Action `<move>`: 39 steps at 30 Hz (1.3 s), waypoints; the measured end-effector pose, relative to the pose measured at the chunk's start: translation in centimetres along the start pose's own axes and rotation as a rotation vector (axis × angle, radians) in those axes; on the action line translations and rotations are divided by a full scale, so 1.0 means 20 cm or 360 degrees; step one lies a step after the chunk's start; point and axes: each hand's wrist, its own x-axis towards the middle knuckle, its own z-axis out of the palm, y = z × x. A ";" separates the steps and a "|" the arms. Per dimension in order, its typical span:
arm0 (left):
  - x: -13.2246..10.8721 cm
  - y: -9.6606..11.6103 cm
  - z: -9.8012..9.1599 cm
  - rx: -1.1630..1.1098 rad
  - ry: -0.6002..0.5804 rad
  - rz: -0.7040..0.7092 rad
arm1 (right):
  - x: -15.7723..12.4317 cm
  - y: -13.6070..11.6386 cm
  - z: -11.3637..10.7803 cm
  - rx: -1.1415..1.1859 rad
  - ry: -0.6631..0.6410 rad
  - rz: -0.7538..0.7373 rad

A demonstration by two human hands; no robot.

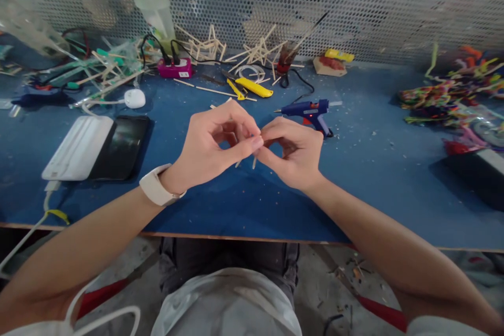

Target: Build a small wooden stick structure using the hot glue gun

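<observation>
My left hand (214, 144) and my right hand (293, 152) meet fingertip to fingertip above the blue table (374, 178), both pinched shut. Thin wooden stick pieces (254, 161) poke down from between the fingers; most of what they hold is hidden. A pale watch sits on my left wrist (157, 186). A blue glue gun (309, 111) rests on the table just behind my right hand, its nozzle pointing left.
A phone (120, 146) and white power bank (76, 148) lie at left. Yellow cutters (248, 87), loose sticks, a pink power strip (175, 68) and stick structures (258, 52) line the back by the perforated wall. Colourful pipe cleaners (449, 94) are piled at right.
</observation>
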 end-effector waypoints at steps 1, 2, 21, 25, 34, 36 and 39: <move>0.00 -0.01 0.00 -0.0061 -0.0032 -0.0054 | 0.00 0.00 0.00 -0.0004 -0.0002 0.0007; 0.01 -0.01 0.00 -0.0122 -0.0056 -0.0097 | 0.00 0.00 0.00 -0.0011 -0.0004 0.0013; 0.04 0.01 -0.04 -0.0547 -0.0238 -0.0586 | 0.01 -0.08 0.04 -0.0230 0.0086 0.0014; 0.04 0.03 -0.04 -0.0753 -0.0292 -0.0800 | 0.01 -0.11 0.05 -0.0313 0.0081 -0.0030; 0.05 0.05 -0.06 -0.0709 -0.0334 -0.0795 | 0.02 -0.10 0.05 -0.0352 0.0075 -0.0011; 0.05 0.05 -0.07 -0.0669 -0.0301 -0.0784 | 0.02 -0.11 0.05 -0.0365 0.0082 -0.0056; 0.05 0.02 -0.08 -0.0636 -0.0172 -0.0687 | 0.02 -0.11 0.05 -0.0333 0.0079 -0.0073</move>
